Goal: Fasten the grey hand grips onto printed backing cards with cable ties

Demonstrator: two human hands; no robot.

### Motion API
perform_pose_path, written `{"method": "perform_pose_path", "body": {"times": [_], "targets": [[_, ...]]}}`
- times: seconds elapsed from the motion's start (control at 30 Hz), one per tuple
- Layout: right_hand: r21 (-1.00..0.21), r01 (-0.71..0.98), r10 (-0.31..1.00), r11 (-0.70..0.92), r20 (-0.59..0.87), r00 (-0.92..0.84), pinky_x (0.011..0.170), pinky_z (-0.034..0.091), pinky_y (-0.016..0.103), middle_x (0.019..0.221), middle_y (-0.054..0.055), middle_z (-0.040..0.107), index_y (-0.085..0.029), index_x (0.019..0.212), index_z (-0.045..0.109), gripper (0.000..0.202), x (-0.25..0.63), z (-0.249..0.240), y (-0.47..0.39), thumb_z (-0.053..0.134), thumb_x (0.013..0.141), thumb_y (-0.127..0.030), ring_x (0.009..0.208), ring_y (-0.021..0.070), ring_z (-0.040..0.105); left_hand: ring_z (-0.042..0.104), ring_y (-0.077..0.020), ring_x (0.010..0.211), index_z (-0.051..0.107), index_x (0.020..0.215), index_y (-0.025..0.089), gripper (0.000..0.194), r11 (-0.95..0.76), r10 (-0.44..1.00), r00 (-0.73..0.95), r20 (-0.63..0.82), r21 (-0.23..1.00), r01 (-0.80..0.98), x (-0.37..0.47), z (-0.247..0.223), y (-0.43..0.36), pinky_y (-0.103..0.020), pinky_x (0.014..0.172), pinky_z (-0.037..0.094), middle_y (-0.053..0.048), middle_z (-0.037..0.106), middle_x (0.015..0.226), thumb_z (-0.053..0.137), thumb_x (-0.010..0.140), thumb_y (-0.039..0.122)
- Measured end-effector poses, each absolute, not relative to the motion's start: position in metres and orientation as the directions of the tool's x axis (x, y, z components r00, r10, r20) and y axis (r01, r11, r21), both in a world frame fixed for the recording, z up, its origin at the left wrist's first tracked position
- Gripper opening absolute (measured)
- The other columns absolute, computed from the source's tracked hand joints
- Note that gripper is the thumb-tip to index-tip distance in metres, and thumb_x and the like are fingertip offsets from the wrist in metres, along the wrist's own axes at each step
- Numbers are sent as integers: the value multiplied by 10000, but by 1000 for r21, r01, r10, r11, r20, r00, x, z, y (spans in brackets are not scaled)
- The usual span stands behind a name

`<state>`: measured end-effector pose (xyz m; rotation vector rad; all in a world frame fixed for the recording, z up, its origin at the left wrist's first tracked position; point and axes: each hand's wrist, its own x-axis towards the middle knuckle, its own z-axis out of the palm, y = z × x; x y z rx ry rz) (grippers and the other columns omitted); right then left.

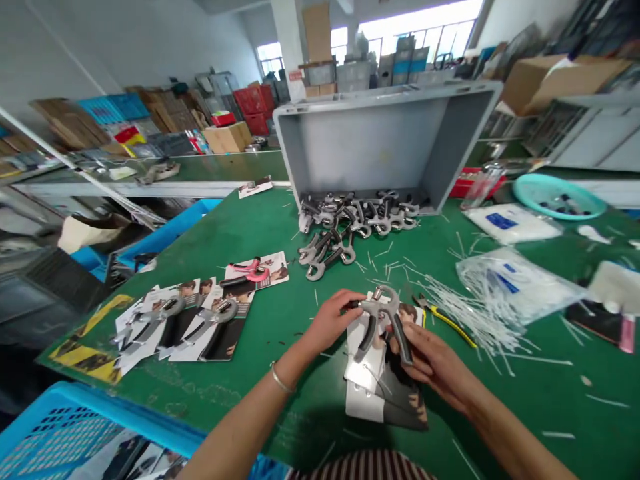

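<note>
A grey-and-black hand grip strengthener (387,301) is held over printed backing cards (364,404) in front of me. My left hand (334,320) has its fingers closed on the strengthener's left side, near the adjusting knob. My right hand (429,355) is wrapped round its right handle. A thin cable tie shows on the upper card. Just right of the cards lie yellow-handled cutting pliers (453,325) and a spread of loose white cable ties (473,320). Further left, a pink strengthener (256,272) and several grey ones (220,313) rest on their cards.
A grey crate (370,147) lies on its side at the back, with several strengtheners (360,217) spilling out. Bags of cable ties (517,283) and a turquoise bowl (560,197) stand to the right. A blue basket (65,413) holding carded items is at lower left.
</note>
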<state>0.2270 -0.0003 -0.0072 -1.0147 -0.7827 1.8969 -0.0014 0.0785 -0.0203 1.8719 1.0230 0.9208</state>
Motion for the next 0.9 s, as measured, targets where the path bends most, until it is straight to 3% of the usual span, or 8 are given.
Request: {"method": "perform_pose_path", "body": {"times": [0.07, 0.17, 0.3, 0.4, 0.5, 0.7, 0.8, 0.9], "targets": [[-853, -246, 871, -460, -380, -311, 375, 232, 173, 732, 17, 630, -178, 955, 580, 344, 236, -10, -6, 533, 930, -517, 395, 29, 210, 583, -190, 978, 663, 1149, 231, 259, -415, 827, 516, 225, 862, 291, 6, -21, 83, -322, 916, 428, -53, 662, 1055, 587, 915, 312], [-909, 156, 888, -386, -412, -205, 394, 302, 225, 540, -16, 553, -196, 774, 547, 430, 252, -22, -20, 469, 921, -592, 363, 87, 355, 567, -204, 1021, 674, 1116, 243, 233, -460, 755, 634, 170, 826, 327, 9, -28, 76, -348, 966, 383, -41, 691, 1057, 604, 908, 321], [-801, 568, 972, -191, -235, -4, 611, 438, 292, 693, 29, 636, -214, 786, 562, 368, 271, -46, -36, 469, 927, -541, 640, 192, 603, 559, -205, 1023, 668, 1084, 245, 201, -427, 783, 614, 106, 808, 406, 3, -41, 56, -360, 974, 357, -30, 691, 1039, 611, 906, 318], [-760, 624, 968, -182, -249, -21, 599, 437, 297, 691, 7, 625, -217, 927, 574, 293, 274, -61, -33, 472, 930, -491, 630, 196, 604, 554, -202, 1042, 649, 1116, 253, 211, -408, 800, 591, 102, 815, 412, 1, -46, 41, -359, 977, 354, -28, 682, 1070, 591, 919, 303], [-717, 686, 974, -122, -219, -56, 603, 442, 303, 684, 6, 615, -211, 894, 583, 267, 270, -63, -17, 497, 921, -461, 648, 203, 607, 544, -212, 1046, 645, 1113, 247, 213, -381, 841, 530, 105, 811, 444, 1, -48, 28, -363, 965, 372, -39, 668, 1073, 588, 919, 313], [-602, 762, 970, 240, 124, -208, 911, 454, 398, 1136, 82, 608, -249, 1157, 593, 237, 259, -33, 0, 506, 942, -298, 1063, 256, 569, 514, -223, 1126, 607, 1209, 254, 276, -335, 895, 435, 96, 788, 516, -1, -44, 24, -400, 1014, 368, -56, 635, 1195, 509, 952, 277], [-625, 669, 899, 403, 136, -416, 938, 448, 384, 1095, 64, 593, -264, 1093, 619, 197, 247, -23, -8, 532, 927, -203, 1059, 236, 543, 525, -224, 1107, 624, 1202, 236, 291, -341, 920, 366, 140, 746, 572, 10, -38, 40, -414, 1013, 358, -63, 646, 1178, 458, 963, 229], [-654, 643, 896, 398, 125, -427, 893, 460, 376, 1022, 67, 583, -234, 979, 633, 125, 239, -25, -14, 528, 935, -183, 995, 228, 545, 546, -224, 1073, 671, 1118, 234, 239, -359, 913, 375, 159, 748, 558, 28, -35, 51, -414, 1005, 360, -57, 665, 1118, 540, 919, 218]]}}
